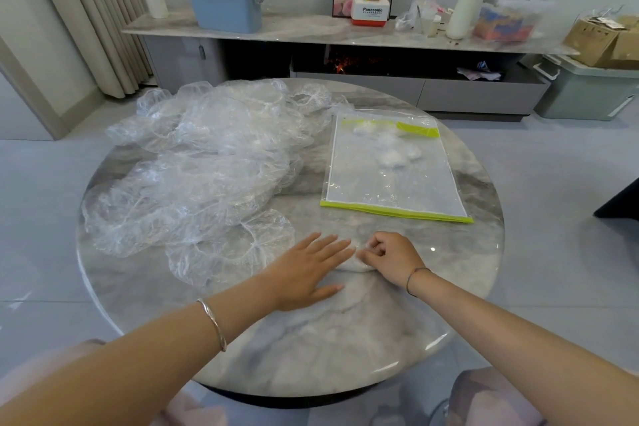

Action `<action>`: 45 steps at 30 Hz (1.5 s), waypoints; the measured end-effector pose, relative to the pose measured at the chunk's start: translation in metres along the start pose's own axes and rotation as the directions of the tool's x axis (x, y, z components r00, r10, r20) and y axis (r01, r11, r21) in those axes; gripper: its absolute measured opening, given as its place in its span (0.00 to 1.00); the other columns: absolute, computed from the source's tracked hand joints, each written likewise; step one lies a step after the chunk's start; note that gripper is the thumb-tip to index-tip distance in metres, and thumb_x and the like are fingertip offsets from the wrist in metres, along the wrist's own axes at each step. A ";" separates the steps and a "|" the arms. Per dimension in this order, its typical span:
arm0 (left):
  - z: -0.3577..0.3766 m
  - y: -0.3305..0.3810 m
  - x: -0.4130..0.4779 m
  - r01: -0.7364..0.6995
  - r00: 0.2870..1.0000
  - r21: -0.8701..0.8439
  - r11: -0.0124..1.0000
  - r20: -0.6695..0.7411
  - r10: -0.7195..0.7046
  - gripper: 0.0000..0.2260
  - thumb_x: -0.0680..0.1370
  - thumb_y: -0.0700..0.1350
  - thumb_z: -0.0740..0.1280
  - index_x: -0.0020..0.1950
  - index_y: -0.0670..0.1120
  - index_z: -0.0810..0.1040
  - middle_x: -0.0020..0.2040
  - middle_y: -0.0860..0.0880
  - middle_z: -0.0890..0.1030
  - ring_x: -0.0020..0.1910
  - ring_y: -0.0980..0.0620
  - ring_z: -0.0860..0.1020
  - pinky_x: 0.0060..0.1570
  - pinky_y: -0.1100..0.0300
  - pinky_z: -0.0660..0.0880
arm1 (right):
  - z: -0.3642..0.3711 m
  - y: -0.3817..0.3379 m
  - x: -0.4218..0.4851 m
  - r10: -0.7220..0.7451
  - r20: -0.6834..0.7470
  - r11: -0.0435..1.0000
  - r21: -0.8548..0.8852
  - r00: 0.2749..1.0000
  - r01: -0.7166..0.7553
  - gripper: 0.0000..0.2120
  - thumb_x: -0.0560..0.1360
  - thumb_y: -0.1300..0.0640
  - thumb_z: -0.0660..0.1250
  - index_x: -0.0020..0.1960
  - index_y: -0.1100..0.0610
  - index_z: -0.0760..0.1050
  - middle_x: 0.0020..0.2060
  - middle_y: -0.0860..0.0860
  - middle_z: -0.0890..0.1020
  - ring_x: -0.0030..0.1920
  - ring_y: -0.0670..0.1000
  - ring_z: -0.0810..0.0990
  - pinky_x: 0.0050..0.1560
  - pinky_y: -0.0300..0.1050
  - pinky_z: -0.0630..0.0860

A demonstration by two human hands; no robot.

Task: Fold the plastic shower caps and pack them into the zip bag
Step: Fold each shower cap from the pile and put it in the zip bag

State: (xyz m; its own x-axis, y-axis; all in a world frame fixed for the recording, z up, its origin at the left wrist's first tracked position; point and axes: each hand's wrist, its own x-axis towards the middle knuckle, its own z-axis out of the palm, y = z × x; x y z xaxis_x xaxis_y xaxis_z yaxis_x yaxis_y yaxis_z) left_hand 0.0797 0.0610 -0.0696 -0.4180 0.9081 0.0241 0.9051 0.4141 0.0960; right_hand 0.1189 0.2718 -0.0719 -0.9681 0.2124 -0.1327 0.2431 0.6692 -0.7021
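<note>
Folding seems under way: at the table's point(345, 356) six o'clock the left hand point(307, 270) presses flat on a shower cap point(350, 268), the right hand point(390, 259) pinches its edge, and next it must reach the zip bag point(390, 176) at two o'clock.

Both forearms are bare, with no sleeves reaching the left hand point(307, 270) or the right hand point(390, 258). A plain silver bangle point(212, 323) circles the left wrist, and a thin dark bracelet point(416, 278) circles the right. Pale pink clothing point(491, 398), blurred, shows at the near edge.
</note>
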 end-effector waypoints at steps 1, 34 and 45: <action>0.002 0.001 -0.002 0.003 1.000 0.012 1.000 0.028 -0.003 0.32 0.78 0.64 0.40 0.78 0.49 0.50 0.78 0.49 0.52 0.77 0.50 0.50 0.72 0.59 0.35 | 0.000 0.000 0.000 0.005 -0.002 1.000 0.006 1.000 -0.005 0.13 0.71 0.55 0.72 0.34 0.50 0.69 0.26 0.46 0.74 0.29 0.45 0.71 0.35 0.41 0.68; -0.013 -0.012 0.006 0.287 0.958 -0.321 0.902 0.123 -0.261 0.21 0.76 0.50 0.66 0.70 0.53 0.70 0.61 0.52 0.73 0.59 0.53 0.67 0.59 0.62 0.64 | 0.008 -0.013 -0.018 -0.373 0.066 0.910 -0.169 0.925 0.379 0.06 0.72 0.57 0.68 0.49 0.53 0.79 0.43 0.48 0.80 0.43 0.47 0.75 0.46 0.38 0.68; -0.006 -0.003 0.014 0.506 0.817 -0.596 0.623 0.098 -0.569 0.07 0.74 0.51 0.69 0.41 0.48 0.78 0.38 0.56 0.78 0.38 0.59 0.74 0.36 0.69 0.67 | 0.013 -0.022 -0.013 0.132 0.015 0.967 0.219 0.991 -0.132 0.15 0.68 0.55 0.75 0.47 0.55 0.71 0.30 0.47 0.72 0.31 0.45 0.71 0.34 0.35 0.67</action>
State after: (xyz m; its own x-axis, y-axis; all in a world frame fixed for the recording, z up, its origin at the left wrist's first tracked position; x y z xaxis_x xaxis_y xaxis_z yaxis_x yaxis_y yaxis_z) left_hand 0.0705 0.0719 -0.0638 -0.8488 0.5119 -0.1322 0.3068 0.6806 0.6653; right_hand 0.1249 0.2449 -0.0636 -0.9282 0.2883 -0.2351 0.3500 0.4630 -0.8143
